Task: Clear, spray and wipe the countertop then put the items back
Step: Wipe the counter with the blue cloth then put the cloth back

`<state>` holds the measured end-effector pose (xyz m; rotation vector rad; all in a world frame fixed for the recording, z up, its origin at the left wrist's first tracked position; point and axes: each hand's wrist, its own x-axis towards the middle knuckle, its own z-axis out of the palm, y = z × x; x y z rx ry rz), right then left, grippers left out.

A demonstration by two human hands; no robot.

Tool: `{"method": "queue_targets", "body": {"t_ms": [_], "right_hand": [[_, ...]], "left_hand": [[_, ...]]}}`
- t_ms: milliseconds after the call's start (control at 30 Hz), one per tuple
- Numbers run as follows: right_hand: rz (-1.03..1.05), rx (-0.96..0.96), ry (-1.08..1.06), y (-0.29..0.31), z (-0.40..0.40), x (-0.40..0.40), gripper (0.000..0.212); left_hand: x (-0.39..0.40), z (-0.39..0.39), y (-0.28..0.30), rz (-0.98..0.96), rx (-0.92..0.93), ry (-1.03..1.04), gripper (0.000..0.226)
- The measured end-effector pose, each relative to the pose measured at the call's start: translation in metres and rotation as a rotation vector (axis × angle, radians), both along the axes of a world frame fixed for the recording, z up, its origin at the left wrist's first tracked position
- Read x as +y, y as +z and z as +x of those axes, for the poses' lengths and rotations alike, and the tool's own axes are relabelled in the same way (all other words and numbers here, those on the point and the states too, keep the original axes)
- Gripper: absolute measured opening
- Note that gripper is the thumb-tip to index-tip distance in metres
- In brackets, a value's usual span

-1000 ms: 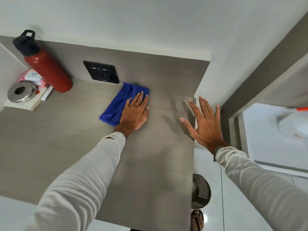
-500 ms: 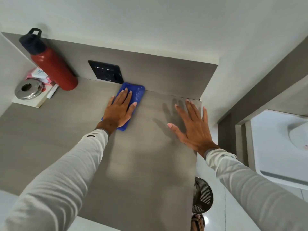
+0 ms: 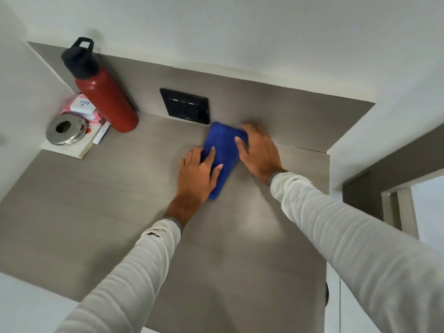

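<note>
The blue cloth (image 3: pixel 224 153) lay folded flat on the countertop (image 3: pixel 96 207), at about 12 o'clock from us, just below the black socket (image 3: pixel 185 106) on the back panel. Our left hand (image 3: pixel 198 175) pressed on its near left part with the fingers spread flat, gripping nothing. Our right hand (image 3: pixel 260 150) rested on its far right edge; that hand was blurred, so we could not tell if its fingers pinched the cloth or only pushed it.

To wipe well, we judged that we should keep both palms flat and pull in long overlapping strokes toward us.

At 10 o'clock the red bottle (image 3: pixel 103 92), the steel lid (image 3: pixel 66 129) and the small packets (image 3: pixel 83 106) stood in the corner, well apart from the cloth; the surface under them probably needed wiping too.
</note>
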<state>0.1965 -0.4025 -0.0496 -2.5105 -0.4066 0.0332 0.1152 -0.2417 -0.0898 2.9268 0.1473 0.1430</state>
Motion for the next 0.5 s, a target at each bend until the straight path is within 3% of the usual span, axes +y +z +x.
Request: {"method": "queue_targets", "body": {"t_ms": [100,200,400,500], "right_hand": [[-0.254,-0.058,0.237,-0.006,0.01,0.015,0.045],[-0.407,-0.033,0.22,-0.016,0.012,0.022,0.05],[-0.497,0.016,0.258,-0.016,0.015,0.031,0.049],[-0.431,0.071,0.225,-0.013,0.012,0.035,0.042]], "left_hand": [[0.006,0.003,0.005,-0.011,0.043,-0.018,0.05],[0.012,-0.004,0.017,-0.118,0.109,0.109,0.05],[0.037,0.004,0.037,-0.37,0.394,0.238,0.044],[0.035,0.012,0.039,-0.389,0.378,0.163,0.03]]}}
